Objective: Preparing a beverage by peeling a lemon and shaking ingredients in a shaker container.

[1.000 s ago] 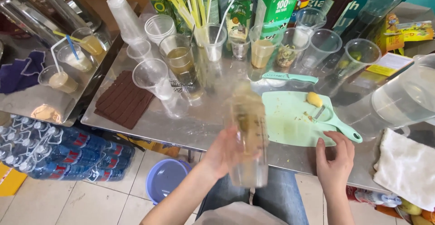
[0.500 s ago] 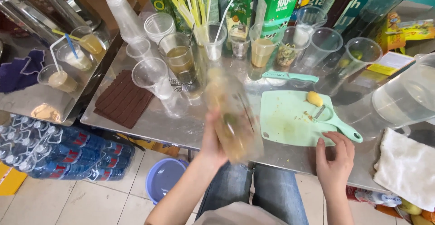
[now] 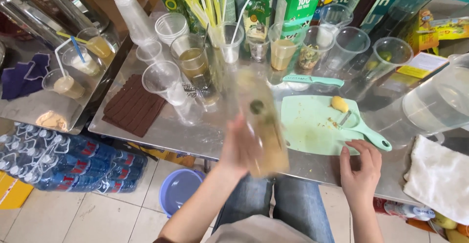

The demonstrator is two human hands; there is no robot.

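**Shaken bottle swings back to the left of centre; right hand unmoved on the counter edge**

While the left hand point(image 3: 239, 147) keeps its fingers wrapped around a clear bottle point(image 3: 261, 125) of yellowish drink, that bottle now sits tilted in the lower centre of the frame, its top leaning up and to the left. Half a second ago it was lower and leaning the other way; a second ago it stood nearly upright. The blur and the changing tilt point to shaking, so the mixing is judged to be under way and not finished.

The right hand point(image 3: 361, 172), lower right, rests as before on the edge of the metal counter point(image 3: 161, 133), fingers curled loosely and holding nothing, fingertips just beside the handle of the pale green cutting board point(image 3: 312, 125). A yellow piece of fruit point(image 3: 340, 104) lies at the board's upper right corner, unmoved.

Farther up, a brown ribbed mat point(image 3: 134, 107) lies left of centre, with empty plastic cups point(image 3: 163, 79) beside it. A green knife point(image 3: 312, 80) lies above the board.

Hard to make out: the bottle is smeared by motion, so its cap, fill level and the dark spot inside cannot be identified. The left thumb is hidden behind it. A large clear jug point(image 3: 437, 101) is cut off at the right edge.
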